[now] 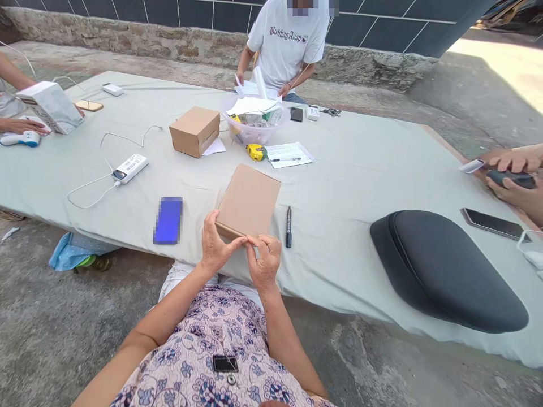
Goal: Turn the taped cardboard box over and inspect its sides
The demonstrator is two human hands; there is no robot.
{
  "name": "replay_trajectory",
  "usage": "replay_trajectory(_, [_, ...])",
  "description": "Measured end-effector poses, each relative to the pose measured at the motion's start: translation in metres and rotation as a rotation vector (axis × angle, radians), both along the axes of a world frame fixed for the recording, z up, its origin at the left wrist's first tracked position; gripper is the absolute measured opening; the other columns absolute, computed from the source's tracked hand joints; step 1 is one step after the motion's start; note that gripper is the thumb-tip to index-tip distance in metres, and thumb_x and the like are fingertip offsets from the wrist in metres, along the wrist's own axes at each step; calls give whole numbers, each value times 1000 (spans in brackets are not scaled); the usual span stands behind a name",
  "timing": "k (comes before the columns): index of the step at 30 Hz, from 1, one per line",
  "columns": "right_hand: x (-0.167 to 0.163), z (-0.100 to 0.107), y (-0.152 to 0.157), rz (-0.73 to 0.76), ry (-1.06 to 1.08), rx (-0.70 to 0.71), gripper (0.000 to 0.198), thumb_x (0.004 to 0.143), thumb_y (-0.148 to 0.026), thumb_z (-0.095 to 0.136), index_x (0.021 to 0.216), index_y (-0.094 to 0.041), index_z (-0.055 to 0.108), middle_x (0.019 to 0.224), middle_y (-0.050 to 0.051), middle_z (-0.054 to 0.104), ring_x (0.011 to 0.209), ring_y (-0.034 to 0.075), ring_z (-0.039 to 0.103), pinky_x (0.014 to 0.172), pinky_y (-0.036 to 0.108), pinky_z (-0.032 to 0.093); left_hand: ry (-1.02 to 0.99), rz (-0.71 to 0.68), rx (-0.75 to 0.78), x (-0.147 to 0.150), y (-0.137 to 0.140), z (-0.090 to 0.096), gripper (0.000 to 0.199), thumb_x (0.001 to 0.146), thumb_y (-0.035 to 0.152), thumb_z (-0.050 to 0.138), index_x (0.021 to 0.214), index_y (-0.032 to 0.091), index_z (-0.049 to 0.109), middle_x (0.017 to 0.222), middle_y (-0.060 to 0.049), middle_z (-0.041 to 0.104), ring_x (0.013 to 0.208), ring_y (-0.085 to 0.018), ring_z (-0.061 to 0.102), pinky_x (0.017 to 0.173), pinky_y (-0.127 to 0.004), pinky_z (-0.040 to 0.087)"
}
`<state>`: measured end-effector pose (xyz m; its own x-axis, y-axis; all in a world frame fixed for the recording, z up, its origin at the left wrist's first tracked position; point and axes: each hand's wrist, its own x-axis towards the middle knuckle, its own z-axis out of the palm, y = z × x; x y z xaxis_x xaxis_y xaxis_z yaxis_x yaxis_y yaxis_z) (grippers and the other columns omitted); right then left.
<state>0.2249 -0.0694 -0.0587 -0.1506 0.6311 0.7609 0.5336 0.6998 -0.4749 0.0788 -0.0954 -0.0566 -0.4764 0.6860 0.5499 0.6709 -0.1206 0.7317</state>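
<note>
A closed brown cardboard box (249, 199) lies on the cloth-covered table right in front of me. My left hand (217, 243) grips its near left corner, fingers along the left side and thumb stretched along the front edge. At the middle of that front edge, my right hand (263, 257) is closed, thumb and fingertips pinched together against the cardboard. The two thumbs nearly meet there. Whatever the right fingertips pinch, perhaps the lid's edge, is too small to make out. Just right of the box lies a black marker pen (289, 227).
Left of the box are a blurred blue rectangle (168, 220) and a white power bank (130, 168) with cable. Beyond stand another cardboard box (195, 131), a plastic basin (254, 134), a yellow tape measure (256, 151) and a notebook (290, 155). A black padded seat (449, 268) lies right. Other people sit around.
</note>
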Motion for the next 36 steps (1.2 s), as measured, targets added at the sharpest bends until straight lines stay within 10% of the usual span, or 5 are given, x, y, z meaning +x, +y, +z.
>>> replay_trajectory(23, [14, 14, -2, 41, 26, -5, 23, 95, -18, 58, 115, -25, 66, 108, 8, 65, 106, 22, 64, 93, 43, 57, -44, -35, -29, 1, -3, 6, 92, 74, 53, 80, 145, 19, 31, 145, -19, 49, 138, -32, 50, 114, -49, 43])
replay_trajectory(36, [23, 1, 8, 143, 52, -232, 26, 99, -28, 54, 121, -26, 68, 101, 7, 63, 93, 19, 63, 76, 33, 60, -178, -34, -96, -8, 2, 6, 93, 70, 51, 82, 142, 19, 35, 144, -19, 49, 134, -33, 51, 112, -48, 43])
